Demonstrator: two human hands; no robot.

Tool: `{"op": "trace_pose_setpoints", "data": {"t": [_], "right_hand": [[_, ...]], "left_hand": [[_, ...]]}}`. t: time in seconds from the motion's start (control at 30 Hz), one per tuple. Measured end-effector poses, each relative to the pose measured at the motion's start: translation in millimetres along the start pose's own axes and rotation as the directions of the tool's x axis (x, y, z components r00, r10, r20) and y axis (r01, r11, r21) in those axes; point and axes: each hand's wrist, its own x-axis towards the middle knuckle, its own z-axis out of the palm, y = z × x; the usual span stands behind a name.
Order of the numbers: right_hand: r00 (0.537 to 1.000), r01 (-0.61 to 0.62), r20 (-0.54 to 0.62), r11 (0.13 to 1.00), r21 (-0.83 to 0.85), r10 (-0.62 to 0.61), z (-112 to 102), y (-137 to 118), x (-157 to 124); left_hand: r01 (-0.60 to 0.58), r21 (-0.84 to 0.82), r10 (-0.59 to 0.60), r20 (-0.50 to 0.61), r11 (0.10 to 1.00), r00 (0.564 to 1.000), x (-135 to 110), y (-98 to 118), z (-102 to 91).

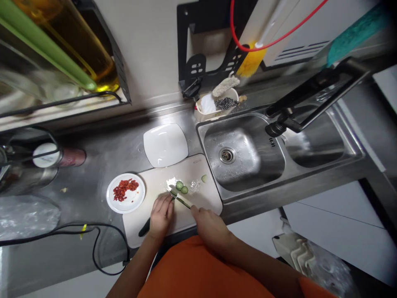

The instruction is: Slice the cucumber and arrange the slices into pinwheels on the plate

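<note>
A pale cutting board (161, 178) lies on the steel counter beside the sink. My left hand (161, 215) is closed over a dark green cucumber (144, 227), pressing it onto the board; its stem end sticks out behind the hand. My right hand (211, 223) grips a knife (181, 200) whose blade rests at the cucumber's cut end, right by my left fingertips. Three cucumber slices (182, 187) lie on the board just beyond the blade, one of them farther right near the board's edge.
A small round plate of chopped red chilli (125, 192) touches the board's left edge. A square white plate (165, 145) sits behind the board. A double sink (245, 157) with a black tap (310, 99) is on the right. A black cable (99, 244) loops at front left.
</note>
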Motion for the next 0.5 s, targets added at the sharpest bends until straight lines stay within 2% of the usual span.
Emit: {"op": "trace_pose_setpoints", "data": {"t": [0.5], "right_hand": [[0.999, 0.029, 0.017, 0.998, 0.049, -0.030, -6, -5, 12]], "left_hand": [[0.002, -0.025, -0.002, -0.005, 1.000, 1.000, 1, 0, -0.3]]}}
